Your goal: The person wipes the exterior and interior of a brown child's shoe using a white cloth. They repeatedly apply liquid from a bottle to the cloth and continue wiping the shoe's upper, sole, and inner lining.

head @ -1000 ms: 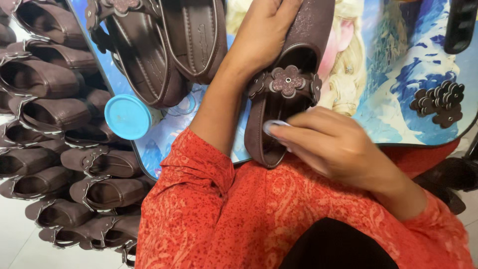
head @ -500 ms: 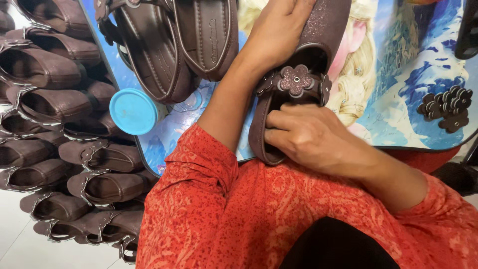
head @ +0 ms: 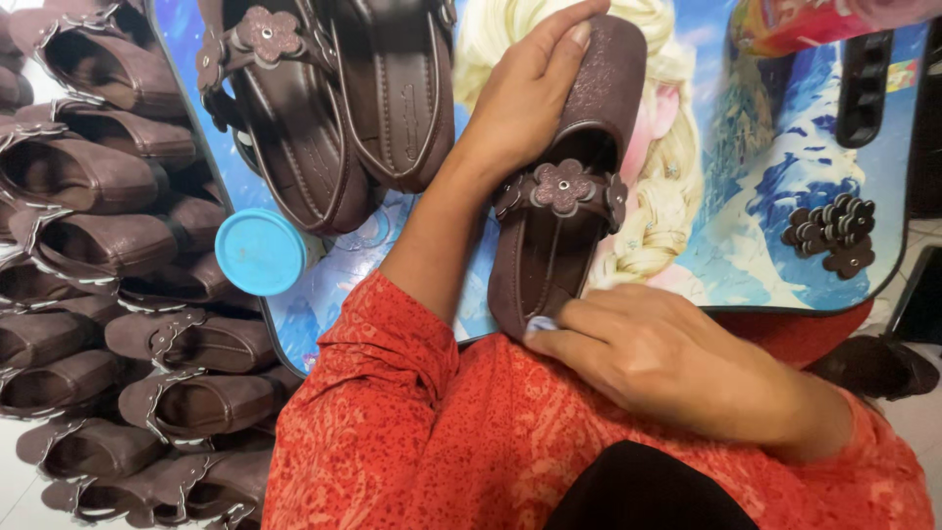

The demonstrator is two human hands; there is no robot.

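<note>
Now, from the head camera, the left hand (head: 530, 93) curls its grip around the toe of a dark brown sandal with a flower strap (head: 564, 186), lying on the colourful printed bench (head: 746, 226). The right hand (head: 657, 353) pinches the sandal's heel edge. A round blue lid (head: 260, 252) and stacked brown sandals (head: 108, 255) sit left.

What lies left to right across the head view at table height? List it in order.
stacked brown sandals → round blue lid → pair of brown sandals on the table → brown flower-strap sandal held by the left hand → pile of dark flower trims
</note>
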